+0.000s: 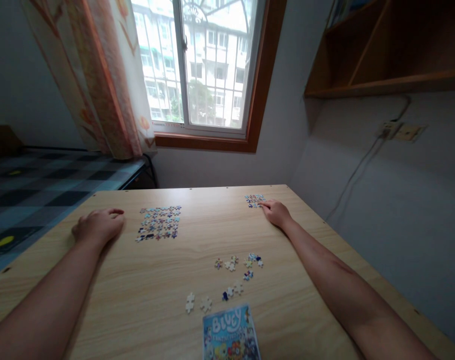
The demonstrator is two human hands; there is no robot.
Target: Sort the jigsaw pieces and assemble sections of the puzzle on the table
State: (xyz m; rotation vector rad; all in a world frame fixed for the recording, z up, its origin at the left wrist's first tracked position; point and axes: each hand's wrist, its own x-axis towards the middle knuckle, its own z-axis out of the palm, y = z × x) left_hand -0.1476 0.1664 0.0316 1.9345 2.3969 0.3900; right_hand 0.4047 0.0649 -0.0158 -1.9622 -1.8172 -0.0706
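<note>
My right hand [277,213] reaches to the far right of the table, its fingers drawn together at the lower right edge of a small group of jigsaw pieces [254,200]. A puzzle piece is at its fingertips, mostly covered by them. On the left, my left hand [98,225] rests on the tabletop with loosely bent fingers, a gap beside the thumb and nothing held. Just right of it, a larger block of puzzle pieces [159,223] lies in rows. Loose puzzle pieces [232,263] are scattered nearer to me, several of them pale side up.
A blue puzzle box [230,334] marked "Bluey" lies at the near edge of view on the wooden table [208,225]. Beyond the table are a window [212,65], a curtain [99,75] and a checked bed [54,175]. A wooden shelf [392,82] hangs on the right wall.
</note>
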